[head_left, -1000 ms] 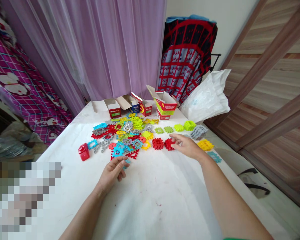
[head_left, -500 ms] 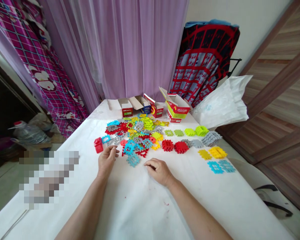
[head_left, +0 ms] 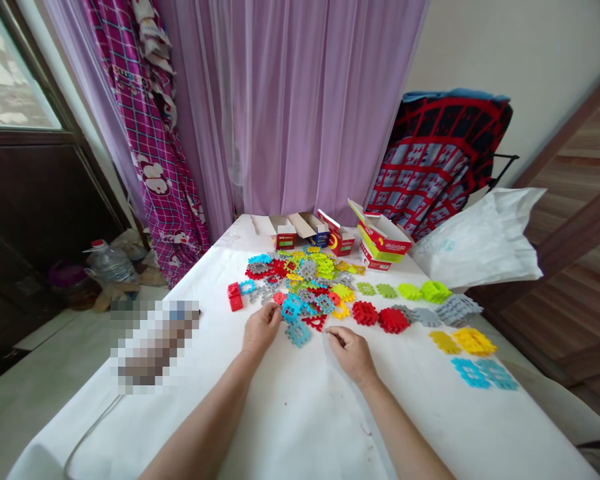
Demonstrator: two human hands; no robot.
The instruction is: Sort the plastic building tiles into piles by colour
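My left hand [head_left: 263, 328] is at the near left edge of a heap of plastic interlocking pieces. Its fingertips are drawn together close to a small pink-red piece [head_left: 280, 298] and a bright blue square piece [head_left: 292, 308]; anything between them is hidden. Across from it, my right hand [head_left: 350, 350] rests low over the white cloth with curled fingers. Its fingertips are just short of a red piece [head_left: 316, 323], and I cannot make out whether they hold anything. A pale blue notched piece [head_left: 298, 334] lies flat between the two hands.
Sorted by colour on the right are red stacks [head_left: 393, 321], grey pieces [head_left: 459, 309], green pieces [head_left: 435, 291], yellow pieces [head_left: 474, 341] and blue pieces [head_left: 471, 373]. Open cardboard boxes [head_left: 341, 244] line the back. A red block [head_left: 235, 297] stands left; a white bag [head_left: 480, 237] slumps at right.
The view has swung left, so everything appears farther right. My left hand has come nearer the heap and its fingers have closed together. My right hand has reached slightly forward, still curled.
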